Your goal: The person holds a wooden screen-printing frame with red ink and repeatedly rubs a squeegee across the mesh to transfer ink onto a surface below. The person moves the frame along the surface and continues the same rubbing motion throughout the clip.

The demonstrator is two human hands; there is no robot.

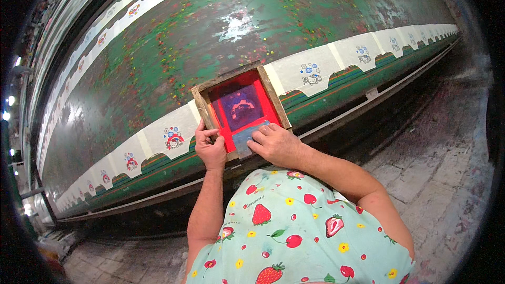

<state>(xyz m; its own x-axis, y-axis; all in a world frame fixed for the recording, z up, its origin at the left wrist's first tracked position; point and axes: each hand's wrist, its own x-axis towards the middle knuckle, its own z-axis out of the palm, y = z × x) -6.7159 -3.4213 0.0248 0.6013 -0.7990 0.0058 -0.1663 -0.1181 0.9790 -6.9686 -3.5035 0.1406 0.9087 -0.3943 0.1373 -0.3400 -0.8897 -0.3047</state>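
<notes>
A wooden screen-printing frame rests on the near edge of a long green table, over a strip of white fabric pieces. Inside it, red ink borders a purple mesh window with a small pale design. My left hand grips the frame's left rail near its lower corner, fingers curled. Bent fingers of my right hand close on a flat blue-grey squeegee at the frame's near end. Right of the frame, a white fabric piece bears blue and black print; to its left, another piece also carries red.
The long table is spattered with red and yellow specks. Along its far side runs another row of printed white pieces. A metal rail edges the near side. Below lies a worn, stained floor. I wear a fruit-patterned apron.
</notes>
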